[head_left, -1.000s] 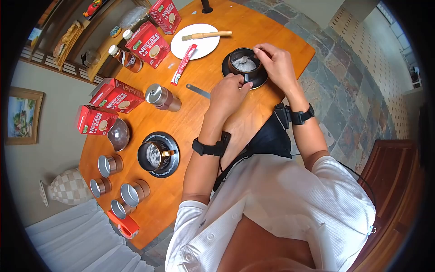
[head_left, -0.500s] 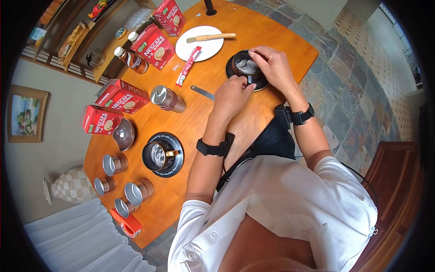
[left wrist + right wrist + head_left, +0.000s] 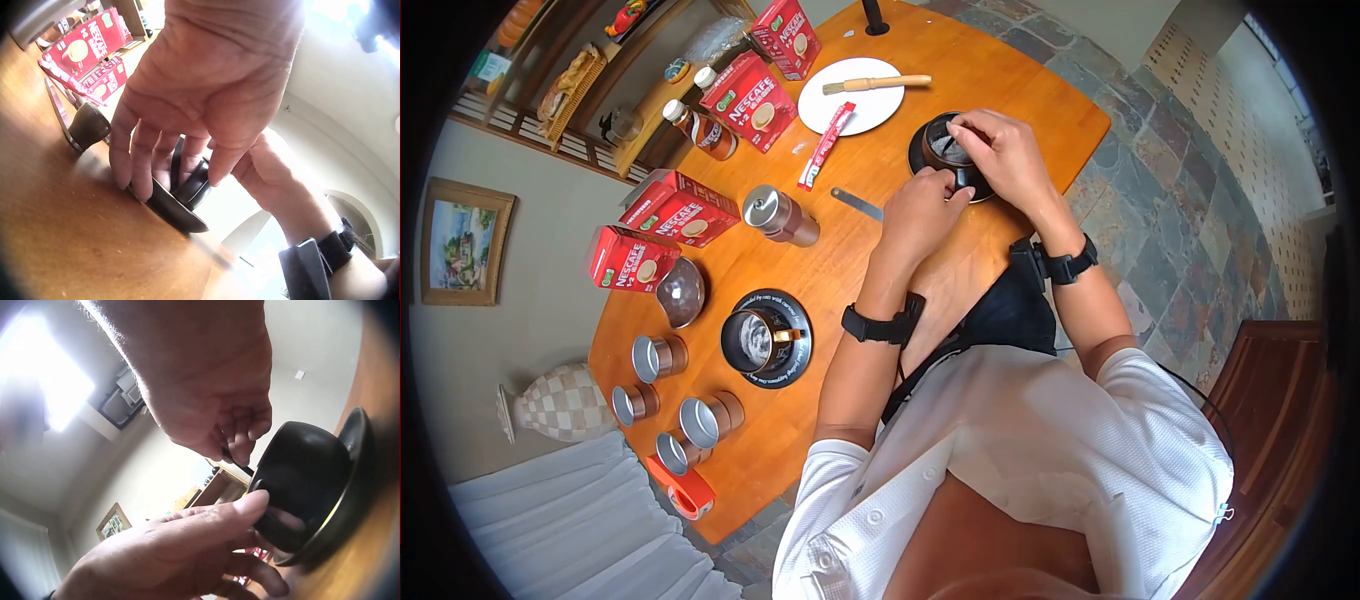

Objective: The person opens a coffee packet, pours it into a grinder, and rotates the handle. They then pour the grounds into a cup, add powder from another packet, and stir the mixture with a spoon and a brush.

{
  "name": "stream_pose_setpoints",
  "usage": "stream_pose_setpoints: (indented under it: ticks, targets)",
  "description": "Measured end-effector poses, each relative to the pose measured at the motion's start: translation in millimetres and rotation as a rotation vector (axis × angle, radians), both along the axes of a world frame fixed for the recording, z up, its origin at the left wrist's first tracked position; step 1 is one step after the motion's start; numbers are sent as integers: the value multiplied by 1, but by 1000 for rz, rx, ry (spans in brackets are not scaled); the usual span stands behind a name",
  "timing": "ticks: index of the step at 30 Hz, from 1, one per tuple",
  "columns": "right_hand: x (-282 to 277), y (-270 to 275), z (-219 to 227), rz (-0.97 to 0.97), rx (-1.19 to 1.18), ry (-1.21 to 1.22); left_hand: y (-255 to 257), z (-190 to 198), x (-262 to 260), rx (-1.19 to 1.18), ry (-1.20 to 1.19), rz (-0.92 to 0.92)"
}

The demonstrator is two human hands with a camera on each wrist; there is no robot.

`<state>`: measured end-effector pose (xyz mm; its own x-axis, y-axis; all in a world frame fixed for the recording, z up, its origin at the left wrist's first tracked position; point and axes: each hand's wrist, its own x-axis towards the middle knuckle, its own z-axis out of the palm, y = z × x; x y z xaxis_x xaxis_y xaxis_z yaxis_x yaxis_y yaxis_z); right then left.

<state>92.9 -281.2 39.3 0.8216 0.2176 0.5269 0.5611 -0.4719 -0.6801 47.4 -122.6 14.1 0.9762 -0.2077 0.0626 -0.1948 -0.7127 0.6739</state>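
A black cup (image 3: 946,150) with pale stuff inside stands on a black saucer (image 3: 917,152) near the table's right end. The left hand (image 3: 920,220) grips the cup's handle, its thumb on top and a finger showing through the loop in the right wrist view. Above the rim, the right hand (image 3: 1007,155) pinches the thin dark handle of a utensil (image 3: 240,464) that reaches into the cup; its lower end is hidden. In the left wrist view the left hand (image 3: 206,94) partly covers the cup (image 3: 195,187) and saucer (image 3: 169,209).
A second black cup (image 3: 752,340) sits on a saucer (image 3: 798,355). Around it are a metal canister (image 3: 785,218), a bowl (image 3: 682,292), several metal cups (image 3: 712,418) and red boxes (image 3: 685,215). Farther off lie a white plate (image 3: 870,115) with a brush, a red sachet (image 3: 828,145) and a flat strip (image 3: 857,204).
The view has shifted, moving the table's things slightly rightward in the picture. Over the cup, the right hand has moved a little toward the rim's far left side. Both holds persist.
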Motion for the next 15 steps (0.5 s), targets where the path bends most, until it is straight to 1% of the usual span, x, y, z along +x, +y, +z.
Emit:
stream_pose_setpoints:
  ticks: [1, 3, 7, 11, 13, 15]
  targets:
    - [3, 0, 0, 2, 0, -3, 0, 0, 0, 0, -3, 2]
    - [7, -3, 1, -61, -40, -60, 0, 1, 0, -22, 13, -2]
    - [4, -14, 4, -115, -75, -73, 0, -1, 0, -30, 9, 3]
    - [-9, -15, 9, -104, -96, -54, 0, 0, 0, -19, -3, 6]
    - [-12, -10, 9, -16, -64, -10, 0, 1, -1, -12, -4, 8]
    - [-8, -5, 8, 14, -61, 12, 0, 3, -1, 1, 18, 5]
